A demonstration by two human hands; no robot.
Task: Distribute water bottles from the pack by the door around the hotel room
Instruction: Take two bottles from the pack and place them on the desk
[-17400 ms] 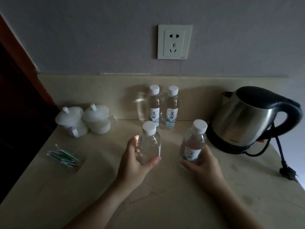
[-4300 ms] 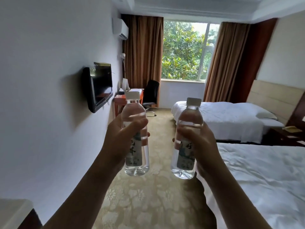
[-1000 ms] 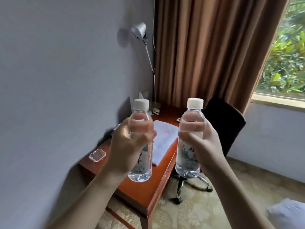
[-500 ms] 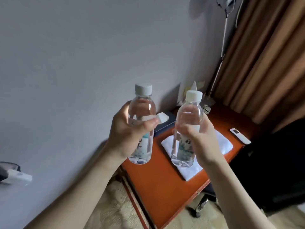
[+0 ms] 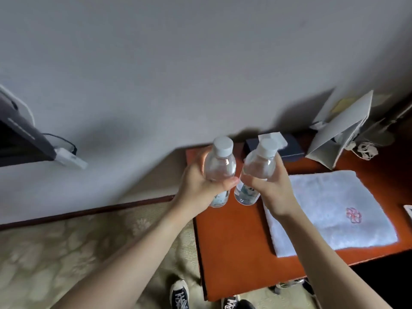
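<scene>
head view: left hand has its fingers clamped on one water bottle, right hand fingers clamped on a second bottle. both bottles upright-ish, capped, side by side over the left end of the orange tabletop, just beside the white towel. folded card and dark box near the wall. shoes on the carpet below.

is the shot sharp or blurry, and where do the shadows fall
Head view: soft all over with motion blur, worst on the carpet and folded card; wide-angle bending curves the skirting. Light is dim and even; the card and bottles cast grey shadows on the wall. No glare on the desk.
</scene>
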